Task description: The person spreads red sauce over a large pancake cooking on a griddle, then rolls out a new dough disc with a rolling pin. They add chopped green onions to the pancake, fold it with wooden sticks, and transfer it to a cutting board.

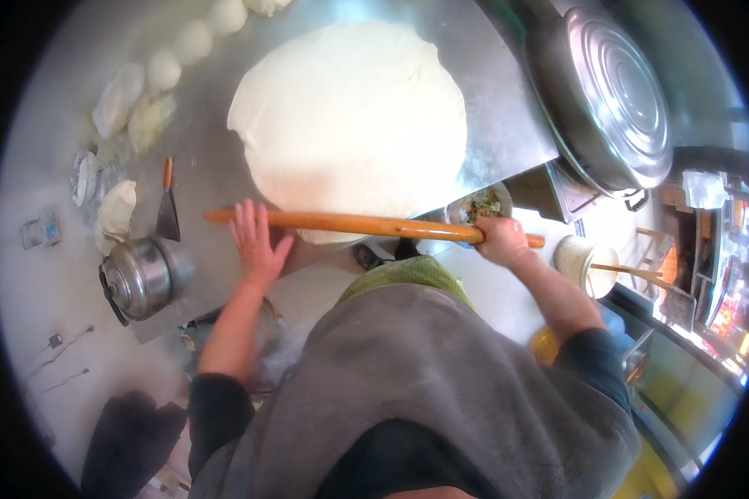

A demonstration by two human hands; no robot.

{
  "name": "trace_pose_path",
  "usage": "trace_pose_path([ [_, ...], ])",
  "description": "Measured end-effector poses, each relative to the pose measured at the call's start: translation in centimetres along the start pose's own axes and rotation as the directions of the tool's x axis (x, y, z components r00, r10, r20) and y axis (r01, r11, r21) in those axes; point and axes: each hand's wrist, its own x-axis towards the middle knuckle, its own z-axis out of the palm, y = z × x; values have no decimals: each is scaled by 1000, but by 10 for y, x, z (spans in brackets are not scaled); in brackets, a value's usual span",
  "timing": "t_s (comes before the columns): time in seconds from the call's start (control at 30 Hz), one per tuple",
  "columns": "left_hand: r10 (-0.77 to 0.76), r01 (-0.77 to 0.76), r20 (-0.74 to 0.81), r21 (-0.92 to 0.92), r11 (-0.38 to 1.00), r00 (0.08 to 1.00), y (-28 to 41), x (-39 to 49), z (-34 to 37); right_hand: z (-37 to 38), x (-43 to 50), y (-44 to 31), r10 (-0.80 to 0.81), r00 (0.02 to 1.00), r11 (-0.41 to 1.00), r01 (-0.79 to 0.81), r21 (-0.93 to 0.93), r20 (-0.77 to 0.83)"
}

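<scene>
A large, thin sheet of rolled-out dough [356,118] lies on the metal worktop [203,168], its near edge hanging past the table's front edge. Across this near end runs a long wooden rolling pin [362,223]. My right hand [500,242] is wrapped around the pin close to its right end. Toward the other end, my left hand [256,246] rests with straight, spread fingers laid over the wood, not curled around it. Left of the dough lies a scraper [169,203] with a wooden handle.
Several dough balls [193,43] line the back left. A lidded metal pot [138,277] stands at the front left corner. At right are a big round lidded pan [624,93] and a white bucket [574,259] with sticks. A bowl of chopped filling [484,203] sits below the table edge.
</scene>
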Motion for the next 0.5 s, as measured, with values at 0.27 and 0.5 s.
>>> trace_pose_path([
  [0.27,345,-352,-70,-179,919,936,95,219,43,14,-28,20,227,970,854,-244,459,92],
  [0.5,462,-462,-26,-109,880,886,274,365,119,14,-56,98,497,867,776,-423,468,-42],
])
